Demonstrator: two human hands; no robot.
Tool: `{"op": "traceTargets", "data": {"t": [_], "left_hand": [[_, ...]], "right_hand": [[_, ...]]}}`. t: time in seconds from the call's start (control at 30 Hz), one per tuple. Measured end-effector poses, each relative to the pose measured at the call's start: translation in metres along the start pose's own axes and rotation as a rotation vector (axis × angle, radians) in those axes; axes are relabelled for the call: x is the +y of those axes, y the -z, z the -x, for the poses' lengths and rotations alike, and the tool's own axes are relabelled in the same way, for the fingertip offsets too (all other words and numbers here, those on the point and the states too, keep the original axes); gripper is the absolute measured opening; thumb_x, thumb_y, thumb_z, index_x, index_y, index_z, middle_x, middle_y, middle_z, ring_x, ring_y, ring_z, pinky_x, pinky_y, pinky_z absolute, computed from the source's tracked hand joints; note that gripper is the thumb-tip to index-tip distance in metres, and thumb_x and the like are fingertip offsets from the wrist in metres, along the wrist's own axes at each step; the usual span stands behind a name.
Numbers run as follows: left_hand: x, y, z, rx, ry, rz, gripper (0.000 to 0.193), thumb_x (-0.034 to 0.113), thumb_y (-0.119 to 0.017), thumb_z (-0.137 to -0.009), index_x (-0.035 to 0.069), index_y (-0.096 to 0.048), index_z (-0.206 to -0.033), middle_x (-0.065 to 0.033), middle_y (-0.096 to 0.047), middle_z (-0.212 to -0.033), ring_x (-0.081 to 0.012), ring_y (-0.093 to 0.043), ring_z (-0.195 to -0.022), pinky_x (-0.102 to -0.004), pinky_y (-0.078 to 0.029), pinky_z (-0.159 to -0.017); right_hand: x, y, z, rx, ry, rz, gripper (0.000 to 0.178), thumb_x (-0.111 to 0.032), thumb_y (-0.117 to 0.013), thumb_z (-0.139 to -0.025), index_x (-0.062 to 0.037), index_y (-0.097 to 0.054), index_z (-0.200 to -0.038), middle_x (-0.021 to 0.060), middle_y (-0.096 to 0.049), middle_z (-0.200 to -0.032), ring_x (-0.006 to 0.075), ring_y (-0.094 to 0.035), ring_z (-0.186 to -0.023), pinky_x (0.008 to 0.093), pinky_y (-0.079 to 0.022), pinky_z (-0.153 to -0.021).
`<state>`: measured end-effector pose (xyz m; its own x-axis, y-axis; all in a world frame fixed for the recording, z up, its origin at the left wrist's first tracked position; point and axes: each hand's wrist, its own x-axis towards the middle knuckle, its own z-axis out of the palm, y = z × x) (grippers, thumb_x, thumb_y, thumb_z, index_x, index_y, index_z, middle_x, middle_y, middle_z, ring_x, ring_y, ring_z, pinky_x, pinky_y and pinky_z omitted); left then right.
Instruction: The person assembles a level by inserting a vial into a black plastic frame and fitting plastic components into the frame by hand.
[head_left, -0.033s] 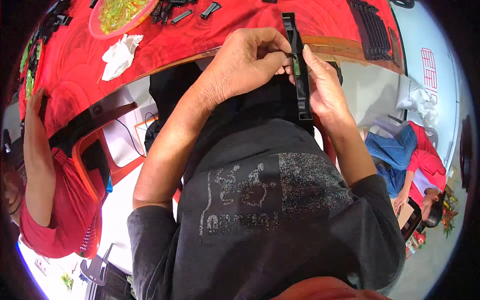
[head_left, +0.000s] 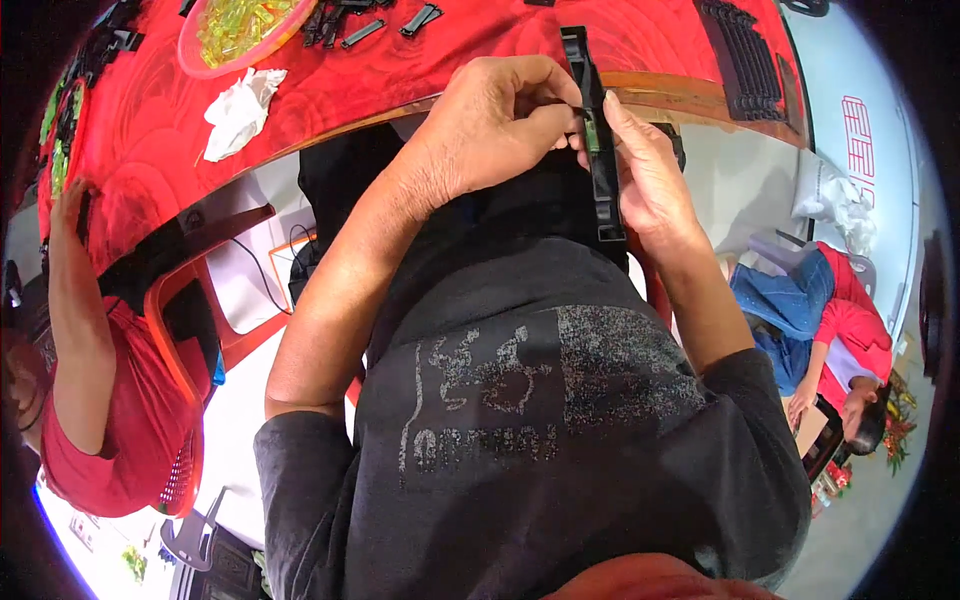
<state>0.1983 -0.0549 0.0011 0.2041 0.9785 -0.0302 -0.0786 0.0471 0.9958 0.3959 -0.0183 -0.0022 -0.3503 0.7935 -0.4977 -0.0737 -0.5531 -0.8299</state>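
A long, narrow black plastic piece (head_left: 606,200) is held nearly upright in front of my body, at the table's near edge. My right hand (head_left: 655,180) grips it from the right, with the thumb along its side. My left hand (head_left: 505,125) is closed at its left side, the thumb and forefinger pinched against the middle. A small dark green part (head_left: 592,135) shows in the middle of the black piece, beside the left fingertips. Whatever the left fingertips may hold is hidden.
On the red tablecloth (head_left: 330,90) stands a pink-rimmed bowl (head_left: 245,62) of yellow clear pieces. Nearby lie a crumpled white tissue (head_left: 240,115) and loose black parts (head_left: 362,33). Similar black pieces (head_left: 740,65) line up at right. People (head_left: 120,400) sit on both sides.
The upper end of the black piece has tilted very slightly to the left. Both hands keep their places on it.
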Motion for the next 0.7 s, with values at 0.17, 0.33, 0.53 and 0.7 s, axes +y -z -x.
{"op": "traceTargets", "data": {"t": [0.17, 0.33, 0.53, 0.7], "left_hand": [[-0.008, 0.002, 0.0, 0.049, 0.026, -0.128, 0.011, 0.005, -0.061, -0.09, -0.003, -0.061, -0.098, -0.0017, -0.063, -0.084, -0.008, -0.06, -0.075, -0.0234, -0.051, -0.07], [-0.006, 0.005, -0.004, 0.054, -0.034, -0.382, 0.007, 0.003, -0.06, -0.087, -0.002, -0.062, -0.091, -0.0005, -0.059, -0.074, -0.0067, -0.057, -0.068, -0.0238, -0.049, -0.062], [0.005, 0.005, -0.003, 0.03, -0.126, -0.516, 0.007, 0.002, -0.06, -0.085, -0.001, -0.063, -0.091, -0.0001, -0.058, -0.07, -0.0087, -0.055, -0.062, -0.0273, -0.047, -0.056], [0.014, 0.008, -0.006, -0.006, -0.209, -0.603, 0.006, 0.001, -0.06, -0.083, -0.002, -0.062, -0.088, -0.0085, -0.058, -0.066, -0.0163, -0.056, -0.059, -0.0324, -0.047, -0.057]], "right_hand": [[0.003, -0.004, 0.005, 0.033, -0.05, -0.035, 0.034, -0.035, -0.064, -0.094, -0.0037, -0.066, -0.106, 0.0046, -0.069, -0.089, 0.0123, -0.065, -0.076, 0.0246, -0.052, -0.069], [0.009, -0.002, 0.013, 0.021, -0.067, -0.064, 0.034, -0.033, -0.063, -0.095, -0.0033, -0.064, -0.11, 0.0065, -0.068, -0.091, 0.0136, -0.066, -0.077, 0.0269, -0.055, -0.07], [0.015, 0.003, 0.022, -0.013, -0.117, -0.088, 0.031, -0.026, -0.065, -0.094, -0.0026, -0.062, -0.114, 0.0072, -0.068, -0.096, 0.0139, -0.065, -0.083, 0.0288, -0.054, -0.076], [0.025, 0.008, 0.036, -0.093, 0.027, -0.004, 0.032, -0.012, -0.066, -0.091, 0.0012, -0.058, -0.12, 0.0103, -0.067, -0.107, 0.0173, -0.065, -0.098, 0.0321, -0.053, -0.087]]}}
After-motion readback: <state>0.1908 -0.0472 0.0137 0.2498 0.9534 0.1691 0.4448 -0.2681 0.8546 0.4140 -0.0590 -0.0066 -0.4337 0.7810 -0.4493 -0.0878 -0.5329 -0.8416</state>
